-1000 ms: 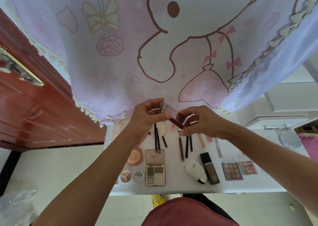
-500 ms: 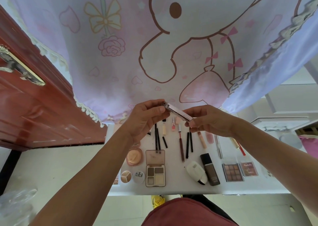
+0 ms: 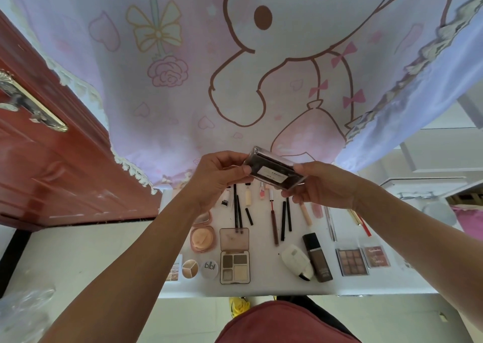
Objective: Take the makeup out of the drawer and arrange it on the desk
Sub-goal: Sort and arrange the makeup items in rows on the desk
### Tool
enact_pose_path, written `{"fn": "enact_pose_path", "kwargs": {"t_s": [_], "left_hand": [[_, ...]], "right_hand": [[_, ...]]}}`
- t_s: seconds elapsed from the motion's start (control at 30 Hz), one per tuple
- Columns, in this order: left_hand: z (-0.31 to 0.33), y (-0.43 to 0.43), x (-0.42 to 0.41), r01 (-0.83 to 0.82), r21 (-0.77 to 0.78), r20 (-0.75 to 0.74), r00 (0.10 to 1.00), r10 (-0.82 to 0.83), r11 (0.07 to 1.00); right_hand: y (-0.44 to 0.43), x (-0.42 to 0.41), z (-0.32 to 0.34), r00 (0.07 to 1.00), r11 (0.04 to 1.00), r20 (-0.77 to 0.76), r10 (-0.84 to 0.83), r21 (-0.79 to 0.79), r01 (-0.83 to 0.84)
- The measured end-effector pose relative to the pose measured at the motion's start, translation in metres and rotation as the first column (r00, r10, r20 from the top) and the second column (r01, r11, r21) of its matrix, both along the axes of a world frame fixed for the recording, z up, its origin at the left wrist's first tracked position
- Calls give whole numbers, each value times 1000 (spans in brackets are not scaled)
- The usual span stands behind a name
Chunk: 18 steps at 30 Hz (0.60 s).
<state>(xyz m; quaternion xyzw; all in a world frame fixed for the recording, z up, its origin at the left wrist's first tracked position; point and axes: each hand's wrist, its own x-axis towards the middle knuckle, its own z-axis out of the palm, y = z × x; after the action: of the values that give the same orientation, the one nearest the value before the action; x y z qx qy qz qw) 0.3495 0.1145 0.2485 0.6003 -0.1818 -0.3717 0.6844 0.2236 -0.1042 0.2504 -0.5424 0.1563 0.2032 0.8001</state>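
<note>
Above the back of the desk (image 3: 261,289), in front of the pink cloth (image 3: 183,81), the person holds a palette (image 3: 274,171) between both hands. The left hand (image 3: 217,178) pinches its left end, with the thumb on the near face and the curled fingers behind. The right hand (image 3: 321,188) takes the right end, with the thumb at the upper corner and the fingers curled below. Both hands are therefore closed on it, and the palette spans the gap between them, held clear of the desk and touching nothing else. It is a flat rectangular case of clear plastic with a dark inside. On the face turned to the person there is a white label, but its print is too small to read. I cannot tell if the lid is fully closed. Its long axis runs from left to right, with the right end a little lower than the left. Below it on the desk lie thin pencils (image 3: 283,219), an open quad (image 3: 234,255) and a dark bottle (image 3: 317,257).
</note>
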Motion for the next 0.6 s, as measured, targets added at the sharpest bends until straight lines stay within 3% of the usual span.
{"fn": "enact_pose_path", "kwargs": {"t_s": [0.13,0.3,0.43,0.6], "left_hand": [[-3,0,-1,-38,68,18,999,37,997],[-7,-1,-2,-50,106,-50,997,55,993],[-4,1,-3,-2,41,-110,994,6,999],[-2,2,-3,64,21,-48,997,-63,998]], "right_hand": [[7,-1,4,995,987,-45,-86,-140,79],[14,-3,2,991,956,35,-127,-262,132],[14,-2,3,976,958,-17,-217,-193,210],[16,-2,4,954,966,-160,-254,-2,257]]}}
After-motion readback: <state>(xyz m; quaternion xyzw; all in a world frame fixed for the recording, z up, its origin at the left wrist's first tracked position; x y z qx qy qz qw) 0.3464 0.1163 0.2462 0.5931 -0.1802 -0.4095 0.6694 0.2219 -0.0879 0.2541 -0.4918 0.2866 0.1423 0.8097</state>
